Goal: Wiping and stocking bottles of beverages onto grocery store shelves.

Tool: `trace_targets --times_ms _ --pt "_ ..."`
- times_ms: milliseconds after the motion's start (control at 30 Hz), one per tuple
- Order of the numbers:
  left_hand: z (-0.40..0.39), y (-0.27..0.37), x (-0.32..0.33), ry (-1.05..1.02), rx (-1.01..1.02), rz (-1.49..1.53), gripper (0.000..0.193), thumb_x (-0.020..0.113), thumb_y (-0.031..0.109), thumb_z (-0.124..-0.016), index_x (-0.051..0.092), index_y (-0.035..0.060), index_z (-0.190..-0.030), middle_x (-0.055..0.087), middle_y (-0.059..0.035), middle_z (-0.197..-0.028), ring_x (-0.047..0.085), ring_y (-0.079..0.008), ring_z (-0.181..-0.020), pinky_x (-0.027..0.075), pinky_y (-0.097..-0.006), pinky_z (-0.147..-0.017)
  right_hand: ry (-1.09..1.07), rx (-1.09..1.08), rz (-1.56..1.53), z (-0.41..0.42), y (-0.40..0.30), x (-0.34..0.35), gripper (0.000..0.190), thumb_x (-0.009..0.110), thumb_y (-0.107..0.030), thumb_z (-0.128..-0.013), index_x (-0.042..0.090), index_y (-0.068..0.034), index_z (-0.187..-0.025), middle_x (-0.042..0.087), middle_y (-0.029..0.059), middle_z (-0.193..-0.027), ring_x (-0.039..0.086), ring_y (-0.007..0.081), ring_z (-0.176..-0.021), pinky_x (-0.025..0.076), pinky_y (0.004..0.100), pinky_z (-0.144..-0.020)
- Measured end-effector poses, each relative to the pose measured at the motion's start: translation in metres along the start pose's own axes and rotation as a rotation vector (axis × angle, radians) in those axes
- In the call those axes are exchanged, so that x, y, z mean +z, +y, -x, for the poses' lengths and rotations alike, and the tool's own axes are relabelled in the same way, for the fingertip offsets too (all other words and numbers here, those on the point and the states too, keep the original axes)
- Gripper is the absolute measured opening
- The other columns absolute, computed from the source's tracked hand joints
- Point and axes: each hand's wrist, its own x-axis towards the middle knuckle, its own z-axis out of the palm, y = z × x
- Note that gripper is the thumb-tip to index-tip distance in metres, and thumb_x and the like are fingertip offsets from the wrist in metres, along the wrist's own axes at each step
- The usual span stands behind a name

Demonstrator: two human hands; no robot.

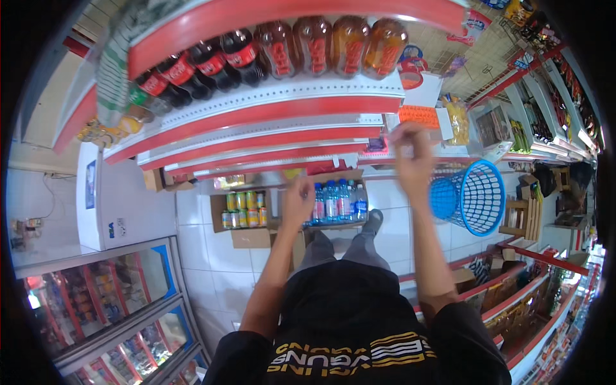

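Note:
My left hand (299, 199) hovers with curled fingers over a cardboard box of plastic bottles (344, 202) with blue caps. A small dark spot shows at its fingers, too small to name. Beside that box stands another cardboard box (251, 238), holding several yellow and green cans (246, 209). Raised and blurred, my right hand (413, 149) is at the right end of the red-edged shelves (288, 139), near an orange sign (418, 115); whether it grips anything is unclear. Cola bottles (207, 65) and amber drink bottles (332, 48) line an upper shelf.
A blue plastic basket (481, 197) is right of my right forearm. Glass-doored coolers (110, 293) and a white cabinet (127, 202) flank the left side. Low red-edged shelving (515, 298) stands behind at the right. A striped cloth (113, 72) hangs at the upper left.

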Motion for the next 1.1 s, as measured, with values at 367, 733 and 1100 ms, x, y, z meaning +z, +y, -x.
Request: trace_targets --times_ms 367,733,1100 --pt "0.252 -0.264 0.111 -0.865 -0.69 -0.299 0.082 0.071 0.052 -0.068 0.045 0.0111 -0.134 0.043 -0.0161 -0.139 0.038 -0.0373 -0.13 0.038 -0.0528 -0.1 -1.354 1.055 0.414 0.429 0.198 -0.029 0.02 0.062 -0.013 -0.084 0.059 -0.005 -0.102 0.065 0.0081 -0.087 0.063 0.0198 -0.081 0.05 0.0336 -0.074" --pt "0.257 -0.22 0.134 -0.76 -1.082 -0.211 0.077 0.069 0.039 -0.068 0.044 0.0139 -0.136 0.021 -0.0095 -0.15 0.027 -0.0516 -0.129 0.035 -0.0635 -0.096 -1.319 0.794 0.788 0.404 0.37 0.085 0.051 0.064 -0.032 -0.079 0.051 -0.012 -0.124 0.059 0.0227 -0.115 0.058 0.0407 -0.105 0.047 0.0433 -0.09" --pt "0.29 -0.209 0.184 -0.657 -1.092 -0.443 0.068 0.064 0.047 -0.072 0.051 0.0175 -0.131 0.022 -0.0094 -0.152 0.024 -0.0489 -0.133 0.033 -0.0568 -0.099 -1.344 0.982 0.865 0.429 0.474 0.108 0.061 0.072 -0.045 -0.071 0.051 -0.023 -0.125 0.046 0.021 -0.132 0.044 0.0414 -0.122 0.039 0.0454 -0.101"
